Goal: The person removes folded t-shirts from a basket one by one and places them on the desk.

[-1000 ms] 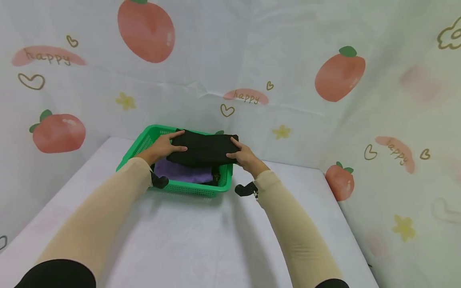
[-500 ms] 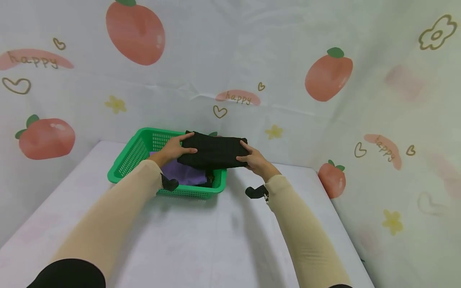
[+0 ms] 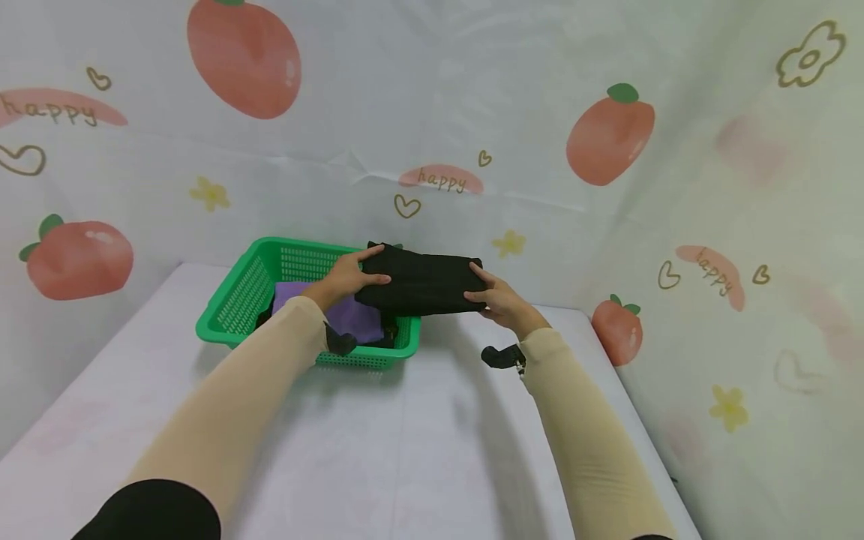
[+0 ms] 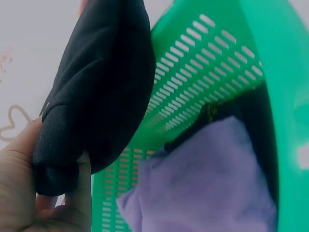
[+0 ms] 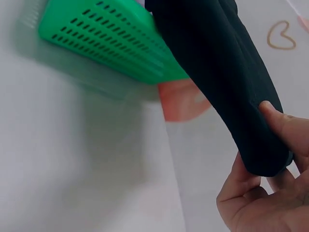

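Note:
A folded black cloth (image 3: 425,281) is held up between both hands, above the right end of the green basket (image 3: 223,300). My left hand (image 3: 344,279) pinches its left end, thumb and fingers on opposite sides, as the left wrist view also shows. At the other end my right hand (image 3: 502,300) grips the cloth, thumb on one face and fingers on the other in the right wrist view. Inside the basket lies a purple cloth (image 4: 203,179) with dark fabric (image 4: 256,116) beside and under it. Whether the black cloth is a garment cannot be told.
The basket stands on a white-covered table (image 3: 405,450), near its back edge. Behind and to the right hangs a white printed sheet (image 3: 506,90) with fruit drawings. Black wrist-mounted devices (image 3: 499,357) sit on both wrists.
Both hands have carried the black cloth to the right, from over the basket's middle to its right end and beyond. More of the purple cloth now shows. The head view has shifted slightly.

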Demonstrator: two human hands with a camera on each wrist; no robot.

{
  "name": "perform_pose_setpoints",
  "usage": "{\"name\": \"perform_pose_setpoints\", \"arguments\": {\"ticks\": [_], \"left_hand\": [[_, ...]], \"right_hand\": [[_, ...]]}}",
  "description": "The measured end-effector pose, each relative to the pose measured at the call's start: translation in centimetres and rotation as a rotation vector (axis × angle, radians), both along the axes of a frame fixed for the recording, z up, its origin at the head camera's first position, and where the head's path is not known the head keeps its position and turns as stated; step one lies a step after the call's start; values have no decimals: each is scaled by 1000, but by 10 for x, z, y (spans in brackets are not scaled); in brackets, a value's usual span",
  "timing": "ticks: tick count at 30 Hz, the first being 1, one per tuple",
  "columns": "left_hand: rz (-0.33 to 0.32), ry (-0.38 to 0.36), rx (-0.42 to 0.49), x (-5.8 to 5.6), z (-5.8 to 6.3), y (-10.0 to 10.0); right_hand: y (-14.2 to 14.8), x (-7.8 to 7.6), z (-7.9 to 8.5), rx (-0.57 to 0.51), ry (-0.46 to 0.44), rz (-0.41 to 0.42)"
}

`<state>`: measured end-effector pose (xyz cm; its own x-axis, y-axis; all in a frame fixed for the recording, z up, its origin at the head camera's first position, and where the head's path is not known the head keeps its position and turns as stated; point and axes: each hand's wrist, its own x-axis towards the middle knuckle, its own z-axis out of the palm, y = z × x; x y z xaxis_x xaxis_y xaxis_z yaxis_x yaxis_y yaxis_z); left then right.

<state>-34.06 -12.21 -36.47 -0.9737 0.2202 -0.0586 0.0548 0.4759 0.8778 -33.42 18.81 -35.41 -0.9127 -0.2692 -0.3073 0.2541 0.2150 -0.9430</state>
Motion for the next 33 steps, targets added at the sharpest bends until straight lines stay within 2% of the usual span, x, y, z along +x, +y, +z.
{"name": "perform_pose_setpoints", "arguments": {"ticks": [6,11,18,23,27,33], "left_hand": [[4,13,-52,-2,4,19],[-2,8,-14,-5,3,39],[-6,-6,-47,-6,3,63],[-9,-35,-30,-5,4,79],[-18,-39,-13,-4,1,95],[-4,-34,-34,-2,-8,122]], "right_hand": [[17,-1,-1,9,5,-13],[31,-2,-3,7,-5,-38],[52,1,-6,1,-26,-54],[68,4,-9,4,-5,-51],[82,6,-11,12,14,-65],[98,9,-17,2,-6,-104]]}}
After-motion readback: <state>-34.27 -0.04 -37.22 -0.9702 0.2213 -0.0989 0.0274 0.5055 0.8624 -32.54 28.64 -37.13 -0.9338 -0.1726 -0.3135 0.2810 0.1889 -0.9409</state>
